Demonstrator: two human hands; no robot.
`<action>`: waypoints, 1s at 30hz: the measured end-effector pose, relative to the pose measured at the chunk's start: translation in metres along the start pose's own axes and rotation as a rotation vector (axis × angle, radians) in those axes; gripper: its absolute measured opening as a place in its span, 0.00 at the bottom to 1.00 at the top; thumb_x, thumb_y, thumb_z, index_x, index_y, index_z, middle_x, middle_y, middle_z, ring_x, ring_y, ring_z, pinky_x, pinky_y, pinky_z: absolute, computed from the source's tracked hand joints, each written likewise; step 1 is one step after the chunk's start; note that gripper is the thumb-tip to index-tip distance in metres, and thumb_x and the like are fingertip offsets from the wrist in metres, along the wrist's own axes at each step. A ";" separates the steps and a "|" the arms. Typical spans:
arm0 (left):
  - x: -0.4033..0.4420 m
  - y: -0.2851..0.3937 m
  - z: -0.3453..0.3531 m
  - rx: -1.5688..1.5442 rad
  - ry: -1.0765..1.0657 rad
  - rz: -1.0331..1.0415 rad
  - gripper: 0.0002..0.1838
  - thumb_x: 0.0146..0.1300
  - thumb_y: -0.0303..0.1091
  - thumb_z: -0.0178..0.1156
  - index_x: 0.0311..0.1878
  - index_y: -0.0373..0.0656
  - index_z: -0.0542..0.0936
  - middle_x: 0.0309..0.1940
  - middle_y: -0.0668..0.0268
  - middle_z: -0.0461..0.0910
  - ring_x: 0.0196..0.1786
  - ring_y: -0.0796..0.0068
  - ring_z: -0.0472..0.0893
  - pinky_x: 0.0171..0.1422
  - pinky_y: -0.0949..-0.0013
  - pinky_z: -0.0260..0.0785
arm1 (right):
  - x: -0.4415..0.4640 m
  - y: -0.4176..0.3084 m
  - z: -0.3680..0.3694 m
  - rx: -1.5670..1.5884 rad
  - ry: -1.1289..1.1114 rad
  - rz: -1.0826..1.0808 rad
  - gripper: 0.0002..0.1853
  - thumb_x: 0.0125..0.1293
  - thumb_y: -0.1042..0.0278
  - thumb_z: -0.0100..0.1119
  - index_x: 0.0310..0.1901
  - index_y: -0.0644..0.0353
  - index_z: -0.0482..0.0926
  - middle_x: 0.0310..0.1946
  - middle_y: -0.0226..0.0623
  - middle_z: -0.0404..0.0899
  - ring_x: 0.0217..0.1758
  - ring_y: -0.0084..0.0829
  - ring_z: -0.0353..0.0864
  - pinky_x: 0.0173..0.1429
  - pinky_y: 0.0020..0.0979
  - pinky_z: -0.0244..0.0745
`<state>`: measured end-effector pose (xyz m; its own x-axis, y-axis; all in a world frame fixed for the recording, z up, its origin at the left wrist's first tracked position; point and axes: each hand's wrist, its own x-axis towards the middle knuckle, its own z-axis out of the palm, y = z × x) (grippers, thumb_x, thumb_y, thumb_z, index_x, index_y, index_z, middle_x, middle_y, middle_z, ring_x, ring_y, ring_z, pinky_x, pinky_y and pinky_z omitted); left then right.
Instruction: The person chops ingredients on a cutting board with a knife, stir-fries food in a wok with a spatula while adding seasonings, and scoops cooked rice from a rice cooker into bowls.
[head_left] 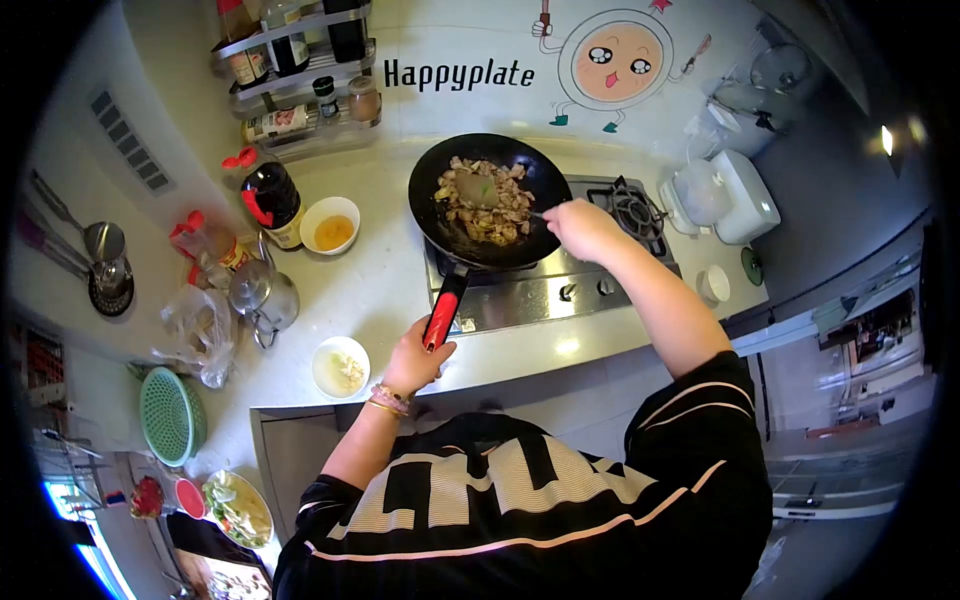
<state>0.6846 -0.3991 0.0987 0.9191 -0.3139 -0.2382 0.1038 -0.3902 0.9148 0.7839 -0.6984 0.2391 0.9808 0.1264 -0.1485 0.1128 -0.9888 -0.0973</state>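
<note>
Hugging counter edge [500,364], left hand [414,362] grips handle [446,309].

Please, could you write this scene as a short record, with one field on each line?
Left hand: grips the handle
Right hand: holds the spatula, blade in the wok
Wok: over the stove, chopped food inside
Beside left hand: white bowl with pale pieces
Right of stove: white cup

spatula handle [538,215]: partly hidden by right fingers [568,222] | plastic bag [205,335]: contents unclear | shirt [530,545]: cut at bottom edge
</note>
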 end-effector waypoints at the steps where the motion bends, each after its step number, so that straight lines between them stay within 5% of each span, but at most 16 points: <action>1: -0.001 0.007 -0.005 -0.166 -0.101 -0.091 0.30 0.57 0.40 0.63 0.60 0.38 0.65 0.29 0.56 0.79 0.29 0.62 0.81 0.32 0.63 0.73 | -0.021 -0.017 -0.015 -0.060 -0.032 -0.002 0.13 0.63 0.66 0.53 0.46 0.56 0.81 0.43 0.44 0.81 0.47 0.45 0.79 0.52 0.40 0.74; 3: 0.004 -0.001 -0.008 -0.490 -0.279 -0.174 0.19 0.63 0.38 0.58 0.53 0.40 0.68 0.25 0.66 0.75 0.24 0.77 0.77 0.24 0.74 0.69 | -0.039 -0.013 -0.036 0.018 -0.030 -0.013 0.13 0.64 0.65 0.52 0.46 0.56 0.81 0.42 0.44 0.81 0.47 0.45 0.79 0.51 0.41 0.74; 6: 0.009 0.001 -0.015 -0.822 -0.399 -0.276 0.15 0.65 0.38 0.56 0.49 0.40 0.68 0.26 0.65 0.75 0.23 0.75 0.77 0.23 0.72 0.69 | -0.058 0.001 -0.048 0.023 0.042 -0.010 0.13 0.64 0.64 0.51 0.45 0.56 0.81 0.41 0.44 0.81 0.45 0.45 0.79 0.51 0.41 0.74; 10: 0.009 -0.001 -0.010 -0.880 -0.416 -0.302 0.11 0.66 0.37 0.55 0.43 0.43 0.66 0.23 0.66 0.71 0.18 0.76 0.70 0.19 0.72 0.62 | -0.049 -0.011 0.003 0.120 0.063 0.188 0.12 0.62 0.65 0.51 0.41 0.57 0.82 0.37 0.45 0.82 0.42 0.44 0.81 0.46 0.43 0.76; 14: 0.009 0.003 -0.013 -0.846 -0.372 -0.343 0.09 0.67 0.37 0.53 0.41 0.46 0.66 0.22 0.67 0.69 0.16 0.79 0.66 0.17 0.73 0.57 | -0.059 -0.052 0.048 -0.002 0.155 0.165 0.11 0.55 0.69 0.50 0.27 0.63 0.83 0.29 0.50 0.81 0.34 0.47 0.83 0.38 0.44 0.78; 20: 0.007 0.004 -0.014 -0.832 -0.327 -0.386 0.14 0.67 0.40 0.54 0.52 0.47 0.68 0.22 0.67 0.69 0.15 0.80 0.64 0.15 0.78 0.54 | -0.075 -0.052 0.070 0.417 0.122 0.282 0.12 0.55 0.69 0.55 0.39 0.63 0.81 0.36 0.51 0.81 0.41 0.48 0.82 0.45 0.43 0.77; 24: 0.004 -0.005 -0.014 -0.934 -0.305 -0.348 0.17 0.67 0.43 0.52 0.54 0.45 0.70 0.26 0.66 0.72 0.18 0.79 0.67 0.19 0.78 0.58 | -0.102 -0.019 0.096 0.801 0.316 0.072 0.21 0.60 0.60 0.58 0.53 0.63 0.75 0.44 0.49 0.80 0.43 0.48 0.80 0.48 0.41 0.75; 30: -0.005 -0.027 -0.003 -1.422 -0.056 -0.401 0.30 0.64 0.55 0.53 0.56 0.37 0.71 0.42 0.55 0.78 0.39 0.66 0.79 0.34 0.73 0.76 | -0.190 0.099 0.135 1.332 0.178 0.176 0.26 0.63 0.56 0.59 0.58 0.63 0.70 0.46 0.42 0.80 0.32 0.28 0.81 0.37 0.28 0.75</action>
<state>0.6781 -0.3848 0.0764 0.7278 -0.4376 -0.5280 0.6486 0.6893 0.3228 0.5868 -0.8095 0.1246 0.9847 -0.1051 -0.1389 -0.1539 -0.1516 -0.9764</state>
